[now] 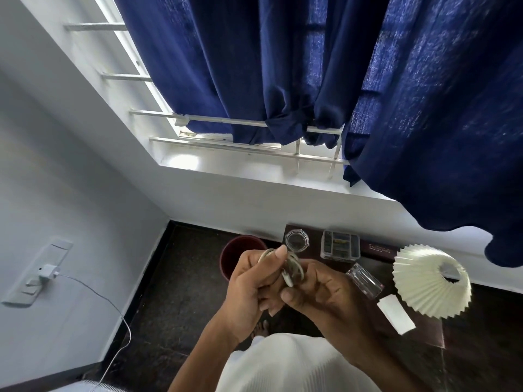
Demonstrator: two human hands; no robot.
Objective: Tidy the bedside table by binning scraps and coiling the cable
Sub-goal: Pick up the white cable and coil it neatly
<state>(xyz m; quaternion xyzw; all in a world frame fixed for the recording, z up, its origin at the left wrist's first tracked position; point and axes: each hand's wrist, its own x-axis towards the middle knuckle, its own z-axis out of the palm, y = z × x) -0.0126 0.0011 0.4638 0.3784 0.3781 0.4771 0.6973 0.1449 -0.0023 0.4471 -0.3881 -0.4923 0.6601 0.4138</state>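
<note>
A white cable point(294, 271), wound into small loops, sits between both hands above the floor, left of the bedside table point(418, 332). My left hand point(252, 287) grips the coil, thumb up against its top. My right hand point(319, 290) pinches the loops from the right side. A dark red bin point(235, 253) stands on the floor just behind my left hand. On the table's dark top lies a white paper scrap point(396, 314).
The table also carries a round glass dish point(297, 240), a clear compartment box point(341, 246), a glass tumbler on its side point(365, 280) and a pleated white lampshade point(431, 281). A charger point(46, 271) with its wire is plugged into the left wall. Blue curtains hang above.
</note>
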